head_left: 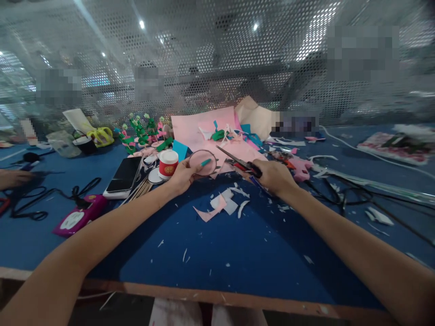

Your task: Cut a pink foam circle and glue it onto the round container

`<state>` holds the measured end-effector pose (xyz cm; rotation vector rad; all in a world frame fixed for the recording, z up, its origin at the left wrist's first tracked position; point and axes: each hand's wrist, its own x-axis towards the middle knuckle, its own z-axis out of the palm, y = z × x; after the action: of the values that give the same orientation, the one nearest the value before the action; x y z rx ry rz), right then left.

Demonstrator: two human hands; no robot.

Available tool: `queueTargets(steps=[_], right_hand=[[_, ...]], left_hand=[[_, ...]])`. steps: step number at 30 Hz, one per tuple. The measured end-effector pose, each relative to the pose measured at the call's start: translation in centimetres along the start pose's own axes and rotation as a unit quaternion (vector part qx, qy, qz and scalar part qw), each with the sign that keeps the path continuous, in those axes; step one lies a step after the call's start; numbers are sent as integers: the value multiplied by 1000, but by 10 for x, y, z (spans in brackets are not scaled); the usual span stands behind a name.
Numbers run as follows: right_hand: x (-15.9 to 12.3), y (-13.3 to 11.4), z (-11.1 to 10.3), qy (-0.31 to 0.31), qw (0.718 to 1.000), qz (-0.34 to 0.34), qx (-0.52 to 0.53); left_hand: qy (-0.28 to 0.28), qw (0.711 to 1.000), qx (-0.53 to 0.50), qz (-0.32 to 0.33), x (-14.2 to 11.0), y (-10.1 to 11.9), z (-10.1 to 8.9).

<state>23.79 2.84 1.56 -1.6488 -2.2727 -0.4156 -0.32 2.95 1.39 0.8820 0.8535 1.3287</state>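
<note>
My left hand (182, 177) pinches a round pink paper disc (199, 157) with a dark rim. A teal patch lies at the thumb's tip, over the disc; I cannot tell whether it is a nail. Black-handled scissors (235, 155) are in my right hand (276, 175), blades pointing left towards the disc, a short way off it. Just left of the disc stands a red and white paper cup (168, 165) beside a white round piece (155, 176). Behind both hands lies a large pink paper sheet (203, 118), and in front are white and pink paper scraps (224, 202).
Left are a phone (124, 174), thin wooden sticks (138, 191), a purple power strip (79, 216) and green and pink paper flowers (141, 131). A pink glue gun (301, 168) and cables lie right. Another person's hand (15, 178) rests at far left. A perforated metal screen (210, 59) stands behind.
</note>
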Motion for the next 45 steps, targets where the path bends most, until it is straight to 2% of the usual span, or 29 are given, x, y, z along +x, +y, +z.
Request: queueTargets(steps=[6,15,28,38,45], right_hand=[[-3,-7,5,9,999,-27,-17],[-3,-4,7,30,999,-26,-27],[-3,-7,3,7,1000,-20,-23],[-3,-7,2,31,998,-44,-16],[-4,-11,-2,9,999,-43,-27]], left_hand=[[-6,1000,1,-17,-1,0,2],[-8,999,19,-37,-6,4,7],[-5,999,30,-36,-7,4,9],[-17,999,32,-39,-7,4,8],[-13,999,38,-35,-5,2,7]])
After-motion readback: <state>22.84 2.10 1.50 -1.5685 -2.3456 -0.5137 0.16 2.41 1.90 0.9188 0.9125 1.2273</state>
